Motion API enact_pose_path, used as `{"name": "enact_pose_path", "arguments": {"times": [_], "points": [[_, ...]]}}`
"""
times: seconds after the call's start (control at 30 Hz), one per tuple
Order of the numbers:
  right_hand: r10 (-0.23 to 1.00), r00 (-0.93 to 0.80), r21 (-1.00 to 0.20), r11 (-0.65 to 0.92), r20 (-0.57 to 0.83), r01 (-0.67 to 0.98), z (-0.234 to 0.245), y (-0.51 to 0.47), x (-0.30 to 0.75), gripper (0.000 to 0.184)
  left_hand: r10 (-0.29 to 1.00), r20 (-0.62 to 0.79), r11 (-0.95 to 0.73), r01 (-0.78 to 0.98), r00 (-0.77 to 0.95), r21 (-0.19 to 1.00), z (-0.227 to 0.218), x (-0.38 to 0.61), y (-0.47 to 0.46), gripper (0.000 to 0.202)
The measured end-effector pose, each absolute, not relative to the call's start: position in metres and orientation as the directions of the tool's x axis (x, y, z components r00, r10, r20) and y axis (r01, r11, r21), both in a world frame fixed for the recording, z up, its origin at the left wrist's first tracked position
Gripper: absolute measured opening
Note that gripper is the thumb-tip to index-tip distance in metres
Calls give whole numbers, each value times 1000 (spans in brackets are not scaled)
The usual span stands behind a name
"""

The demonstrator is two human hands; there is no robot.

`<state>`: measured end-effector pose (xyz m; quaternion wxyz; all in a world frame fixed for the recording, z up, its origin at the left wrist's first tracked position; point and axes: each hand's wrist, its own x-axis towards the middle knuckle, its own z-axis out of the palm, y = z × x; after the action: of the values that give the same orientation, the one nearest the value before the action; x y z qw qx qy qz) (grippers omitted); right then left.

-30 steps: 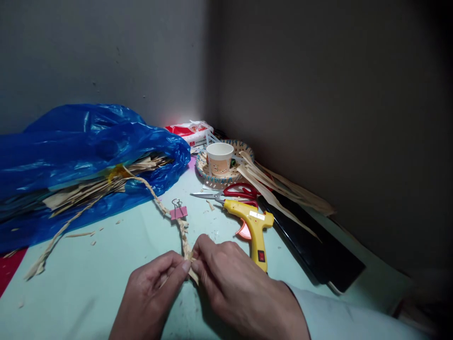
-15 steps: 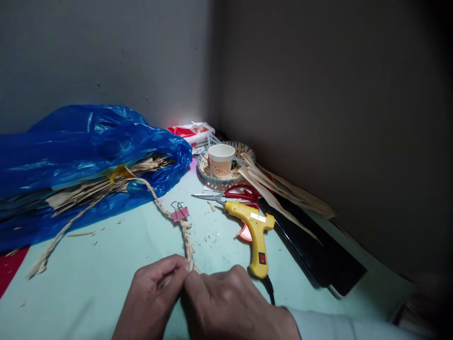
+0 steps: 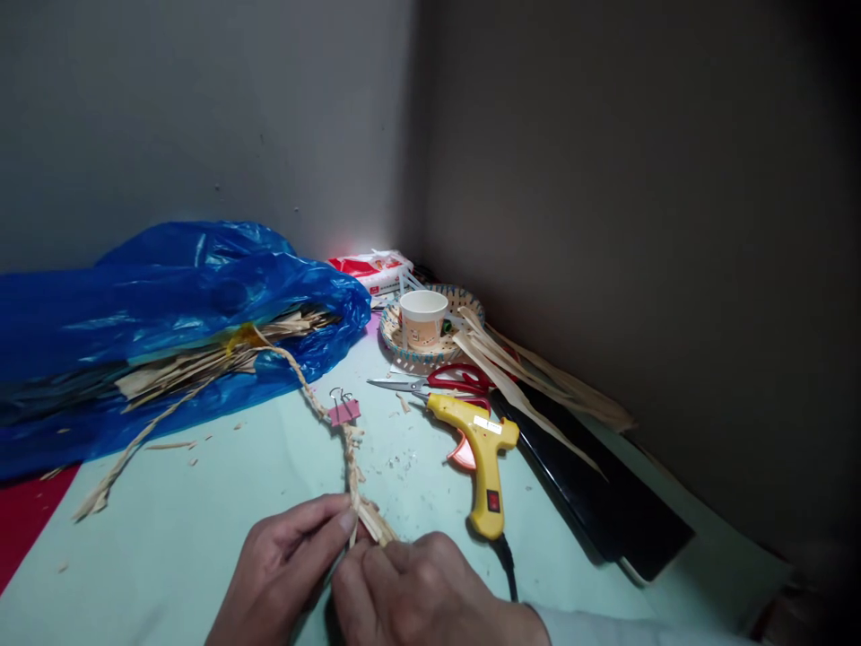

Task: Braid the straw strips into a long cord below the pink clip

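A braided straw cord (image 3: 350,458) runs across the pale green table (image 3: 202,538) from the blue bag toward me. A pink binder clip (image 3: 343,410) is clamped on it midway. My left hand (image 3: 282,570) pinches the near end of the braid with thumb and forefinger. My right hand (image 3: 423,597) is closed around the loose straw strands right beside it, knuckles up. Both hands touch at the braid's end near the bottom of the view.
A blue plastic bag (image 3: 168,314) full of dried straw lies at the left. A yellow glue gun (image 3: 479,458), red-handled scissors (image 3: 444,381), a woven dish (image 3: 404,345) with a paper cup (image 3: 422,318), loose straw strips (image 3: 531,381) and a black flat object (image 3: 605,489) sit at the right near the wall.
Both hands have drawn nearer to me and lower in the view while keeping hold of the braid's end. The view has tilted up a little.
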<state>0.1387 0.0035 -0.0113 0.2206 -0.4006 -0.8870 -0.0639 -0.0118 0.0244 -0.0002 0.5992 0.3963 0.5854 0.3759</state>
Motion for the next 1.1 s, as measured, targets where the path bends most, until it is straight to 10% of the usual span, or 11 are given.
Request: {"name": "enact_pose_path", "arguments": {"times": [0.2,0.33,0.5,1.1], "points": [[675,-567,-279,725,472,630,1,18,145,18,942,-324,307,166,85,937,-9,-19,26,25],[940,-279,-644,339,197,685,26,36,159,19,944,-310,289,172,116,942,-11,-20,25,29],[819,-560,-947,71,-125,315,13,50,160,22,951,-274,248,175,144,953,-11,-15,25,28],[859,-510,-963,91,-52,253,-7,53,150,28,990,-134,95,523,37,847,-4,-3,15,33]]}}
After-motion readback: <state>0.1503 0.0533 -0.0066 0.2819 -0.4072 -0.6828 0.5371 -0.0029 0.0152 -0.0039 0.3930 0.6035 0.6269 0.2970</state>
